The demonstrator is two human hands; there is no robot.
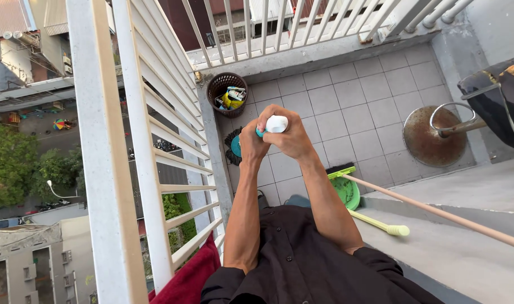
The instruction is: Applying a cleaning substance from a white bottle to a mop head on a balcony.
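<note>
Both hands, left hand (251, 143) and right hand (291, 135), grip a white-capped teal bottle (275, 125), cap pointing right; yellow packages fill the brown basket (228, 93)

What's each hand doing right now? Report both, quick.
Left hand: closed around the teal lower part of a small bottle.
Right hand: fingers closed on the bottle's white top.

A high home balcony (tiled floor (352, 107)) with white railing (155, 112), wastebasket (226, 93) and broom (431, 211).
</note>
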